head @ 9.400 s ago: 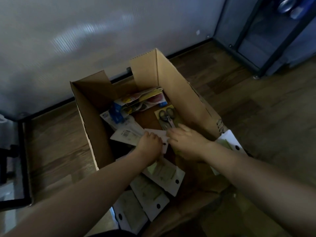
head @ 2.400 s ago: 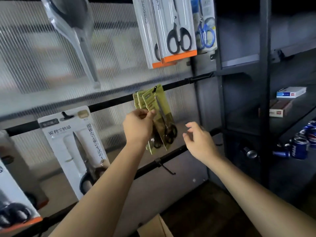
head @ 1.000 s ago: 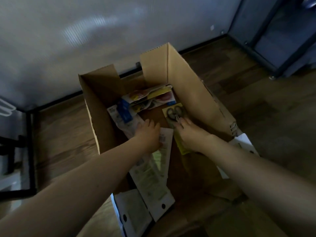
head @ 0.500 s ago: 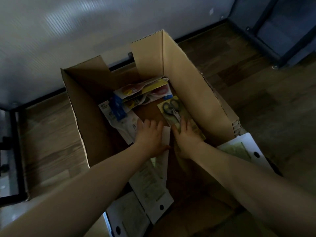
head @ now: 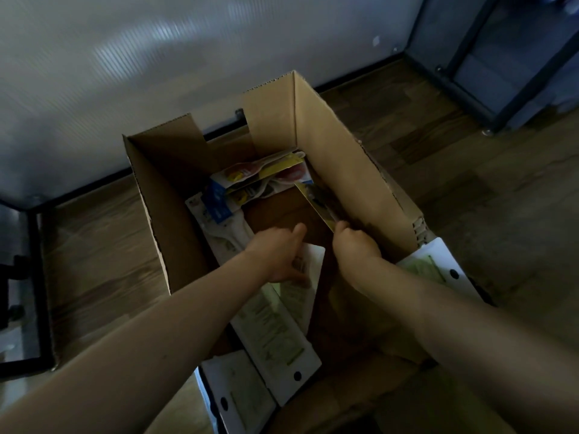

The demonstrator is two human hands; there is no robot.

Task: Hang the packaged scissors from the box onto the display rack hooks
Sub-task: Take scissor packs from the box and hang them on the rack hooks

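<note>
An open cardboard box (head: 351, 158) stands on the floor, and both my arms reach into it. My right hand (head: 355, 245) is shut on the near end of a yellow-green scissors pack (head: 316, 203), which is tipped up on its edge against the box's right wall. My left hand (head: 279, 252) rests with fingers spread on a white pack (head: 308, 270) lying face down. More white packs (head: 275, 333) lie face down toward me. Colourful packs (head: 266, 177) sit at the box's far end. The display rack's hooks are out of view.
A white corrugated panel (head: 156, 57) with a black base bar rises behind the box. A dark metal shelf frame (head: 470, 73) stands at the far right. One white pack (head: 435, 270) leans over the box's right near corner. Wooden floor surrounds the box.
My right hand has closed on the yellow-green pack and tilted it up from flat onto its edge. My left hand has shifted slightly on the white pack.
</note>
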